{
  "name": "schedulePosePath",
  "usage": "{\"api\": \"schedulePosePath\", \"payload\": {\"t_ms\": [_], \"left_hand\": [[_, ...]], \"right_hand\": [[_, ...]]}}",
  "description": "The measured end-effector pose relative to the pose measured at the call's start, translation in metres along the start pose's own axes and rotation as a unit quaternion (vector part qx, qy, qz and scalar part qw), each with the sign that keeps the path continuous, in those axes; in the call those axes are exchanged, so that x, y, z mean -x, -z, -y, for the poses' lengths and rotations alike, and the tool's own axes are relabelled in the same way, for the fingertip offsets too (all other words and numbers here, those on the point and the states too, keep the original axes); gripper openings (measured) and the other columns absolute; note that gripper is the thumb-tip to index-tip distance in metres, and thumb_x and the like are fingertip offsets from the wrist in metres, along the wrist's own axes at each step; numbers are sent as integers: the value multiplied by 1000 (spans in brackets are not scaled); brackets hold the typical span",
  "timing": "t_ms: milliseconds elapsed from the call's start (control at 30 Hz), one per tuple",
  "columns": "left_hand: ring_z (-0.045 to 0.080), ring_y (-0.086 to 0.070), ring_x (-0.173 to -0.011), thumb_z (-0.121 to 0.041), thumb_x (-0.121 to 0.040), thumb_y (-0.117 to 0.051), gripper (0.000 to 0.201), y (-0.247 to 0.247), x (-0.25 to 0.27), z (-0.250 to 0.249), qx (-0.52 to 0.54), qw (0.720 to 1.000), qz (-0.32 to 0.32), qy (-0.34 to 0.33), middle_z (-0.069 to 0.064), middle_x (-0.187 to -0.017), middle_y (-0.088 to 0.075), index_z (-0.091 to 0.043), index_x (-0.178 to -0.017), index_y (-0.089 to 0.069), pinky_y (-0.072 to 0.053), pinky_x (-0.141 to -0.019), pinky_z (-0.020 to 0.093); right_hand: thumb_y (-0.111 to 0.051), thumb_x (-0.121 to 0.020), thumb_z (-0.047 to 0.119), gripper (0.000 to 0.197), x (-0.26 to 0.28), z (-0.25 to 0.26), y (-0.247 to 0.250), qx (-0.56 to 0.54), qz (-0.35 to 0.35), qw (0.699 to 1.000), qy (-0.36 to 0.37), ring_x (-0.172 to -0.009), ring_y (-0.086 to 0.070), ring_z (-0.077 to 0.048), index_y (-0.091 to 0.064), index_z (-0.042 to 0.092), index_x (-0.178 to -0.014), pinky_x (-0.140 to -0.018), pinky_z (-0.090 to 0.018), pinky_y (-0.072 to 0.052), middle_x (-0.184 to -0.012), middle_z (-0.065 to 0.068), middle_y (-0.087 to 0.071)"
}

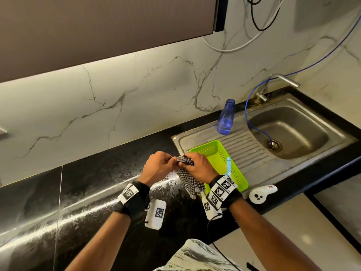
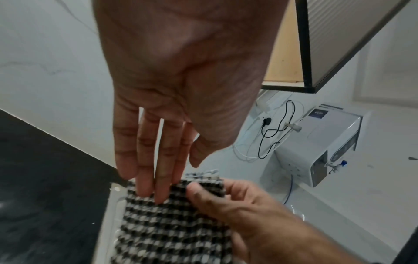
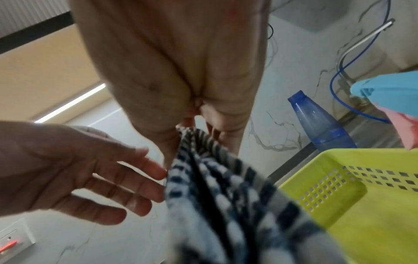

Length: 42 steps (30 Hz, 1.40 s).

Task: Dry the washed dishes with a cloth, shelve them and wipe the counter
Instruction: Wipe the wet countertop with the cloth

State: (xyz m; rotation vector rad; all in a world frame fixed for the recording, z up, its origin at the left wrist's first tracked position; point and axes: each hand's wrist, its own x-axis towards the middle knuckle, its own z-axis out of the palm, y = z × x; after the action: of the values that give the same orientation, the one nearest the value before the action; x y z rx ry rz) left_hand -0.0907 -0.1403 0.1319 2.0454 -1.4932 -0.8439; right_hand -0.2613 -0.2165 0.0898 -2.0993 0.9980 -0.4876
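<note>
1. The checked cloth (image 1: 186,174), folded, hangs above the black desk (image 1: 88,192) just left of the green basket (image 1: 224,163) on the sink drainboard (image 1: 252,151).
2. The right hand (image 1: 197,167) has its fingers curled round the cloth's upper edge, thumb pressed on the front face.
3. The left hand (image 1: 156,167) lays nearly straight fingers (image 2: 144,178) against the same edge; whether its thumb pinches the cloth cannot be told.
4. Handling, as a judgement: light, limp and not slippery; it sags wherever unsupported, so grip at a corner or folded edge.
5. A blue bottle (image 1: 225,119) stands behind the basket.
</note>
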Motion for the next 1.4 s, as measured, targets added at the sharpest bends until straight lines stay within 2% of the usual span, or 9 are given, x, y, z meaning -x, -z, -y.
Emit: {"api": "schedulePosePath", "payload": {"t_ms": [200,267,400,600,767,967,1067,1300,1400], "left_hand": [[9,-74,-78,-24,-100,-62,16,-12,-14,28,47,998,-23,19,-9,-84,-76,-21,-92,-75,-64,-80,40],[12,-74,-76,-23,-99,-61,19,-19,-23,35,36,999,-13,32,-5,-82,-76,-19,-87,-76,-64,-77,41],[18,-74,-74,-24,-95,-62,24,-45,-41,37,13,997,53,48,2,-79,-77,-12,-81,-77,-63,-74,41],[28,-61,-78,-18,-84,-54,27,-97,-64,31,-38,982,182,29,17,-85,-69,3,-89,-72,-49,-72,46],[31,-60,-123,-20,-95,-60,38,-120,-68,31,-63,980,186,35,14,-130,-67,-7,-130,-65,-49,-99,33],[36,-67,-102,-13,-92,-58,24,-112,-60,39,-63,979,193,34,20,-109,-71,-2,-110,-69,-57,-87,42],[29,-67,-103,-15,-94,-59,23,-107,-55,50,-54,981,180,48,12,-112,-72,-8,-113,-71,-55,-86,32],[17,-63,-100,-18,-98,-59,18,-91,-26,75,-41,983,170,51,6,-113,-71,-13,-111,-70,-52,-87,29],[20,-66,-104,-18,-97,-56,21,-76,-1,96,-59,982,162,80,5,-116,-70,-15,-114,-68,-56,-93,38]], "right_hand": [[-68,-96,30,20,-35,-8,23,47,-121,986,-103,-74,-62,-20,-66,13,-85,-57,-24,-41,-82,-5,-68],[-69,-91,27,16,-51,-14,38,61,-153,978,-129,-81,-68,-29,-71,12,-88,-66,-31,-51,-87,-10,-73],[-73,-83,14,14,-77,-32,56,87,-108,965,-223,-97,-71,-33,-78,13,-97,-85,-36,-56,-101,-12,-77],[-80,-84,26,28,-93,-61,51,152,-108,928,-322,-107,-69,-42,-75,4,-101,-84,-40,-56,-111,-21,-72],[-69,-85,10,27,-91,-63,10,238,-66,929,-274,-112,-67,-40,-67,5,-111,-85,-43,-57,-117,-20,-69],[-61,-91,5,14,-85,-51,-29,221,36,950,-218,-106,-70,-38,-71,0,-100,-83,-40,-56,-108,-22,-72],[-58,-87,2,12,-80,-54,-31,212,70,953,-205,-101,-71,-37,-70,3,-89,-79,-36,-54,-100,-22,-72],[-60,-91,3,19,-63,-34,-21,193,54,951,-233,-111,-67,-40,-69,0,-107,-84,-39,-53,-117,-23,-69],[-60,-91,4,12,-53,-13,-22,175,10,960,-217,-99,-68,-38,-70,10,-86,-70,-33,-45,-104,-18,-70]]}}
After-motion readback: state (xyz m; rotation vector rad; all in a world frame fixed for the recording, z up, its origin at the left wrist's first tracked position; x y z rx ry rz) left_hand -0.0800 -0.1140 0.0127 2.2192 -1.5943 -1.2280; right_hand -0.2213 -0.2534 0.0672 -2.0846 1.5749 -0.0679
